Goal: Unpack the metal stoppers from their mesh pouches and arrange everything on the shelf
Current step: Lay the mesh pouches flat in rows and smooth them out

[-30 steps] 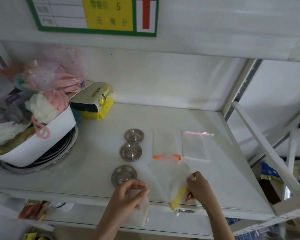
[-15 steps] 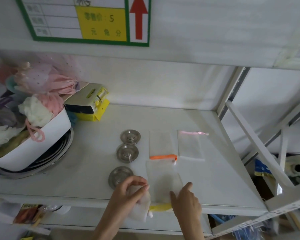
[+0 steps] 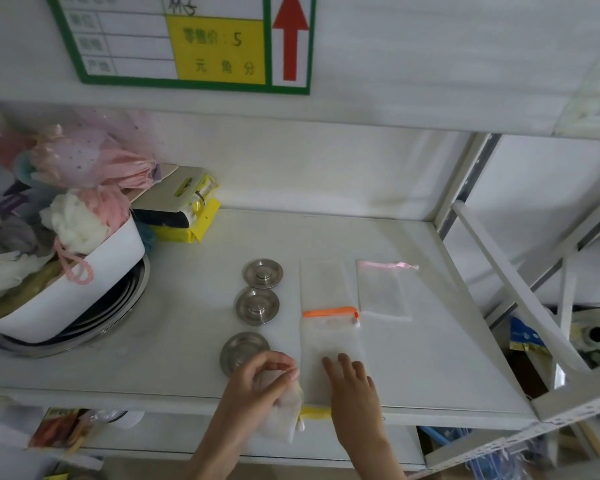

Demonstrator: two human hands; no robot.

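Note:
Three round metal stoppers lie in a column on the white shelf [image 3: 430,358]: a far one [image 3: 263,274], a middle one [image 3: 257,305] and a near one [image 3: 243,351]. To their right lie empty mesh pouches: one with an orange ribbon [image 3: 323,289], one with a pink ribbon [image 3: 383,292], and a third [image 3: 329,344] with a yellow ribbon at the shelf's front edge. My right hand [image 3: 355,393] presses flat on that third pouch. My left hand [image 3: 257,382] grips another white mesh pouch [image 3: 284,410] at the shelf's front edge; what it holds inside is hidden.
A white tub [image 3: 84,289] full of pink and white bath puffs sits on stacked metal bowls at the left. A yellow and black packet [image 3: 184,216] lies behind it. A price sign [image 3: 187,39] hangs above. Shelf uprights and braces [image 3: 499,278] stand at the right.
My right hand has laid the yellow-ribbon pouch flat on the shelf below the orange one and now rests on it. My left hand keeps hold of its pouch.

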